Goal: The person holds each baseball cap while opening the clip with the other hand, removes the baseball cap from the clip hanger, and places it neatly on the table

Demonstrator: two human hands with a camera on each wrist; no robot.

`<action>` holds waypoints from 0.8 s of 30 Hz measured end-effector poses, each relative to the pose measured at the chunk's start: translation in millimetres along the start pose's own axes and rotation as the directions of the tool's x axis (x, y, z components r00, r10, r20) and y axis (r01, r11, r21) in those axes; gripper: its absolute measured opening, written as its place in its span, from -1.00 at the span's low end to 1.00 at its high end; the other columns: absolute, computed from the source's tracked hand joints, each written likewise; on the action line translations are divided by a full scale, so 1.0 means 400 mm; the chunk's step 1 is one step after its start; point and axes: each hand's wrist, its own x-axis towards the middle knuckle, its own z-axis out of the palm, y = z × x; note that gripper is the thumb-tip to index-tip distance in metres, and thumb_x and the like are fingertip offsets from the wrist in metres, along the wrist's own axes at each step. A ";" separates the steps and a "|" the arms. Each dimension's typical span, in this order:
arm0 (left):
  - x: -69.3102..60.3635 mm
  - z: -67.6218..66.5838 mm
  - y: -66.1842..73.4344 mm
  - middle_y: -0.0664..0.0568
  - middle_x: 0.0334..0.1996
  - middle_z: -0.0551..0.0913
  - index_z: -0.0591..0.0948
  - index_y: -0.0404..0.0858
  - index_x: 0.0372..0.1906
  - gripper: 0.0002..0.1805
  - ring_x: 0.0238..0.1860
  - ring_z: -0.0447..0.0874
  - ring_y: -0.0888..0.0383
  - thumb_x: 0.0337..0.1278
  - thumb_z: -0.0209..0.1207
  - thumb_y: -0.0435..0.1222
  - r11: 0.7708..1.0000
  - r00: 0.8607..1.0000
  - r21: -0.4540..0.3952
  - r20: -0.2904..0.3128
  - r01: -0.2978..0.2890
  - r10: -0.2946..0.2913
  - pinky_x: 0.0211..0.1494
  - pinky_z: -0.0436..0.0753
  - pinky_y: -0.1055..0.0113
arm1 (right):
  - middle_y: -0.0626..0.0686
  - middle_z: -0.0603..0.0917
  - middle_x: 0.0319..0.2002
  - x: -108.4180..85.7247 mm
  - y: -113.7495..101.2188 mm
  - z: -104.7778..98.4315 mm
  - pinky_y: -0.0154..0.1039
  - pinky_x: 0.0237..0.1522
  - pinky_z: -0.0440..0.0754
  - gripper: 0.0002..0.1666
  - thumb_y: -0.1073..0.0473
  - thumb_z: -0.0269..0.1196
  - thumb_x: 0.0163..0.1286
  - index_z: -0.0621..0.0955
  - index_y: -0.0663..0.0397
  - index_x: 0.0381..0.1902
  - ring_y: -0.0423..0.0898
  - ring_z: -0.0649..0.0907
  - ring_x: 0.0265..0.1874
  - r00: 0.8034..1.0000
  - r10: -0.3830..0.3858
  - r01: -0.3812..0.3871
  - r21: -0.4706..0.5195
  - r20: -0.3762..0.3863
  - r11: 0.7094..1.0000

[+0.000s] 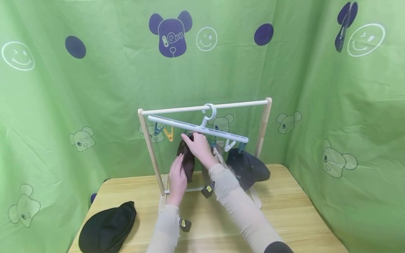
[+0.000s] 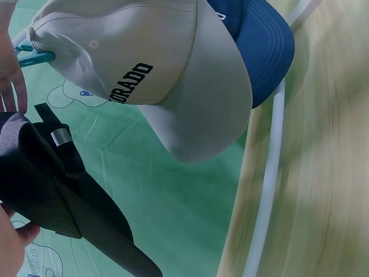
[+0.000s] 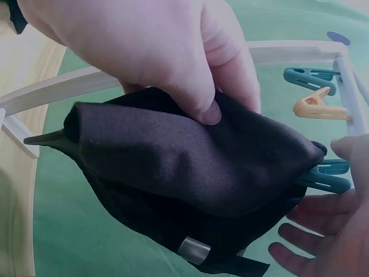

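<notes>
A dark cap (image 1: 188, 160) with a metal strap buckle hangs below the pale blue hanger (image 1: 177, 123). A teal clip (image 3: 330, 178) bites the cap's edge. My left hand (image 1: 178, 179) pinches the cap's side, with its thumb (image 3: 209, 111) lying on the cloth. My right hand (image 1: 199, 147) is up by the hanger, thumb and spread fingers on either side of the teal clip, apparently apart from it. A whitish cap (image 2: 132, 52) with dark lettering and a navy cap (image 1: 248, 168) hang to the right; the right forearm hides much of the whitish one from the head view.
The hanger hooks over a wooden rack's top rod (image 1: 240, 105) and tilts down to the right. Yellow (image 1: 169, 134), white (image 1: 229, 145) and teal clips hang from it. A black cap (image 1: 107, 228) lies on the table (image 1: 297, 211) at front left. Green curtains (image 1: 104, 88) surround the table.
</notes>
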 end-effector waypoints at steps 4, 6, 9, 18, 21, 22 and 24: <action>-0.006 0.000 -0.003 -0.22 0.22 0.57 0.52 -0.38 0.21 -0.59 0.25 0.51 -0.22 0.32 -0.08 -0.54 1.000 1.000 0.015 0.011 -0.012 0.011 0.37 0.45 -0.04 | 0.22 0.71 -0.01 0.007 -0.003 0.008 0.02 0.03 0.66 -0.28 -0.37 0.11 0.33 0.62 0.15 0.05 0.16 0.69 -0.03 0.999 0.036 -0.035 -0.021 0.010 0.999; -0.010 0.000 -0.004 -0.22 0.22 0.57 0.52 -0.37 0.22 -0.59 0.24 0.52 -0.22 0.32 -0.08 -0.54 1.000 1.000 0.024 0.014 -0.017 0.016 0.36 0.46 -0.04 | 0.22 0.70 0.03 0.011 -0.003 0.012 0.03 0.02 0.67 -0.24 -0.41 0.09 0.32 0.61 0.12 0.08 0.17 0.68 0.00 0.998 0.055 -0.054 -0.038 0.014 0.998; -0.016 -0.001 -0.004 -0.21 0.21 0.57 0.52 -0.37 0.22 -0.59 0.24 0.52 -0.21 0.33 -0.08 -0.53 1.000 1.000 0.023 0.014 -0.019 0.019 0.36 0.46 -0.02 | 0.22 0.70 0.00 0.016 -0.004 0.017 0.04 -0.08 0.69 -0.20 -0.46 0.05 0.30 0.62 0.11 0.04 0.17 0.70 -0.06 0.997 0.077 -0.076 -0.062 0.006 0.995; -0.034 -0.004 0.000 -0.19 0.23 0.56 0.51 -0.35 0.24 -0.58 0.28 0.50 -0.17 0.35 -0.09 -0.52 1.000 0.999 0.019 0.028 0.024 -0.025 0.40 0.44 0.01 | 0.23 0.71 -0.28 0.020 0.000 0.032 -0.05 -0.42 0.64 -0.23 -0.54 -0.06 0.29 0.60 0.03 -0.38 0.13 0.69 -0.36 0.993 0.103 -0.109 -0.124 -0.057 0.986; -0.040 -0.004 0.003 -0.20 0.22 0.57 0.51 -0.35 0.23 -0.59 0.28 0.49 -0.17 0.34 -0.09 -0.52 0.999 0.999 0.022 0.020 0.040 -0.041 0.40 0.43 0.01 | 0.24 0.72 -0.24 0.020 0.000 0.034 -0.05 -0.39 0.64 -0.22 -0.51 -0.07 0.31 0.64 0.07 -0.36 0.14 0.70 -0.34 0.991 0.123 -0.129 -0.129 -0.051 0.983; -0.042 -0.004 0.003 -0.20 0.22 0.57 0.51 -0.35 0.23 -0.59 0.28 0.49 -0.17 0.34 -0.08 -0.52 0.999 0.999 0.021 0.013 0.045 -0.045 0.40 0.43 0.01 | 0.25 0.73 -0.23 0.021 0.000 0.035 -0.04 -0.38 0.64 -0.21 -0.50 -0.07 0.32 0.65 0.09 -0.33 0.15 0.70 -0.33 0.991 0.128 -0.133 -0.127 -0.049 0.983; -0.046 -0.004 0.004 -0.20 0.20 0.58 0.53 -0.35 0.21 -0.60 0.26 0.51 -0.18 0.34 -0.07 -0.52 0.999 0.999 0.020 -0.010 0.046 -0.046 0.38 0.45 0.00 | 0.26 0.73 -0.19 0.021 0.001 0.035 -0.02 -0.35 0.65 -0.20 -0.48 -0.07 0.32 0.67 0.13 -0.29 0.17 0.71 -0.30 0.989 0.141 -0.145 -0.133 -0.038 0.980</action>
